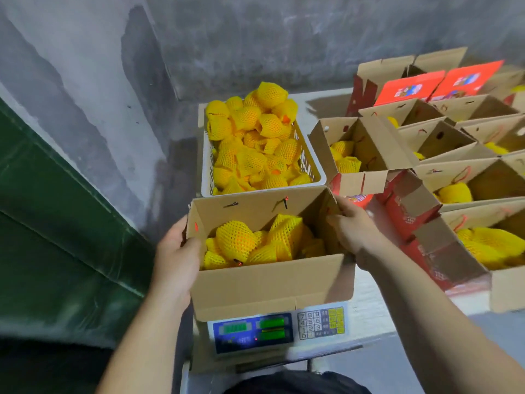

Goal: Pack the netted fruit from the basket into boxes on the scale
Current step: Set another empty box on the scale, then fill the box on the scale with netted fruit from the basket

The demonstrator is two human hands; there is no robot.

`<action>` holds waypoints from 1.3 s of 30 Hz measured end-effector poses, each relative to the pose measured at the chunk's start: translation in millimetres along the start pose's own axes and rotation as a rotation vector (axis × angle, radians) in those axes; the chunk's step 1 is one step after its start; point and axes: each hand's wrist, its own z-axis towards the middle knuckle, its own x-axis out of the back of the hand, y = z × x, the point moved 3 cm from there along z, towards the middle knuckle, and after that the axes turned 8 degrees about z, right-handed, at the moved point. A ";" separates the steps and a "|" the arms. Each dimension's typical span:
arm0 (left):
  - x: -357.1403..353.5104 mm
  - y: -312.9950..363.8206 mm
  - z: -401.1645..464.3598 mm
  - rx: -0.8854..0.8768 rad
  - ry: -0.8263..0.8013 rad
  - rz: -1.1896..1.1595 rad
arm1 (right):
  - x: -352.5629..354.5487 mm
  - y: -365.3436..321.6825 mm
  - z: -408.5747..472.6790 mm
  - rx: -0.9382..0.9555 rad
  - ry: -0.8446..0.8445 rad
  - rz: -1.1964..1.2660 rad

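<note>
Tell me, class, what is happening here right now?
A person grips a cardboard box by its two sides, left hand and right hand. The box sits on a scale and holds netted fruit. Behind it, a white basket is heaped with more. To the right stand other open boxes, several with fruit in them.

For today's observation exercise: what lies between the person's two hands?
Head view: the cardboard box of netted fruit, on the scale, between left hand and right hand.
</note>
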 end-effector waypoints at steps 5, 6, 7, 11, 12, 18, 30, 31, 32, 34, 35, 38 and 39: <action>-6.9 -0.1 4.9 -0.022 -0.080 -0.017 | 5.6 -10.9 -15.4 0.033 0.084 -0.104; -7.9 -0.1 5.7 -0.037 -0.104 -0.008 | 5.5 -13.0 -16.0 0.052 0.108 -0.146; -7.7 1.0 7.3 -0.050 -0.128 0.001 | 5.8 -15.1 -16.1 0.071 0.131 -0.187; 3.3 11.8 30.1 -0.146 -0.097 0.154 | 8.9 -33.4 -8.6 0.152 0.203 -0.390; 6.1 20.7 39.9 -0.190 -0.058 0.226 | 9.4 -40.8 -3.2 0.193 0.213 -0.431; -32.0 100.0 105.5 -0.430 -0.101 0.400 | -8.7 -84.9 69.7 0.293 0.101 -0.537; -137.1 167.2 300.6 -0.261 -0.050 1.007 | -77.5 -132.1 299.2 0.332 -0.239 -0.886; -139.5 169.4 313.0 -0.253 -0.051 1.049 | -79.4 -135.4 317.2 0.364 -0.205 -0.911; -141.0 170.1 323.9 -0.246 -0.055 1.087 | -80.9 -139.0 334.5 0.396 -0.165 -0.939; -143.8 167.3 340.9 -0.255 -0.069 1.160 | -83.6 -145.1 368.1 0.420 -0.118 -0.977; -145.6 164.2 346.7 -0.281 -0.075 1.200 | -85.9 -147.5 384.7 0.409 -0.120 -0.987; -148.9 152.4 358.4 -0.325 -0.056 1.284 | -99.4 -156.5 431.0 0.357 -0.222 -0.948; -148.5 149.9 361.9 -0.311 -0.039 1.305 | -103.7 -158.2 442.6 0.351 -0.263 -0.891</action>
